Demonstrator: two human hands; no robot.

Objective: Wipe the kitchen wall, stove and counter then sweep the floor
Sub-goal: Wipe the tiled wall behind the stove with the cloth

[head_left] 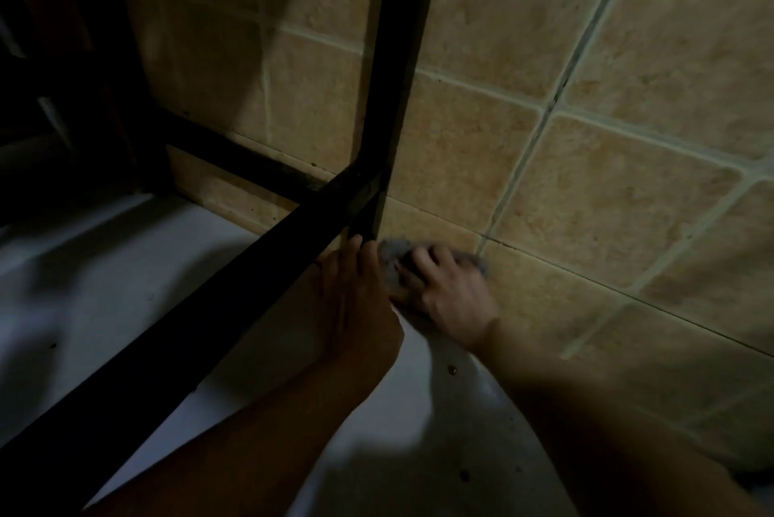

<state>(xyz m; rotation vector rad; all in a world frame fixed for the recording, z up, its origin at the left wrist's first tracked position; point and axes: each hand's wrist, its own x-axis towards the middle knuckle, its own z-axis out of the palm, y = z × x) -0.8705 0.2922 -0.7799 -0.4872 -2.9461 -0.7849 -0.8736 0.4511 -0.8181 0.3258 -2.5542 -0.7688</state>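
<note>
The light is poor down here, and most of the left side is lost in shadow. The right hand (450, 294) lies on a grey cloth (391, 261), its fingers (423, 261) bent over the fabric and pressing it to the tan tiled wall (586, 190) low down, right where the wall meets the white desk (138, 290). Only the cloth's upper edge and a bit on either side of the hand show; the rest is covered by the hand. The left hand (356, 303) is just beside it, on the left, with fingers (354, 248) stretched out straight and tips against the foot of a black metal frame (402, 68), touching the cloth's near edge or very nearly so; I cannot tell which. The frame's upright runs up past the top edge of the view, and two dark bars branch from its base, one along the wall to the far left, one coming near and left until it is cut off at the bottom corner. Both forearms enter from the near side, blurred. A few dark specks dot the desk near the right forearm. Dark grout lines cross the tiles at the right
</note>
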